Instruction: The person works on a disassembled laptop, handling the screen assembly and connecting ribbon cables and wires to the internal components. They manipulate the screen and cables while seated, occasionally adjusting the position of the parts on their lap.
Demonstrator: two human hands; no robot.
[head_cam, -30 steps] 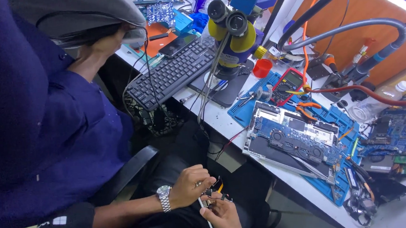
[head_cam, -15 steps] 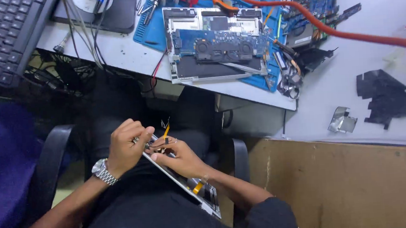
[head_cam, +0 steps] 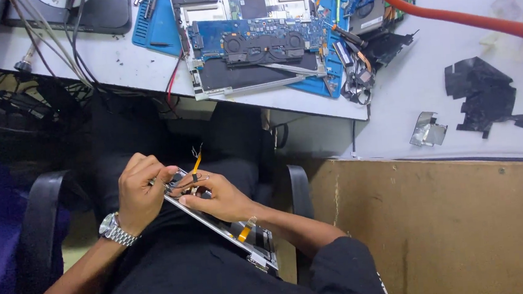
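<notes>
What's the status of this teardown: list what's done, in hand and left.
Done: the opened laptop on the desk shows its boards and fans. In hand: left hand and right hand work at the panel on the lap, near an orange ribbon cable. Left: both pieces lie apart.
</notes>
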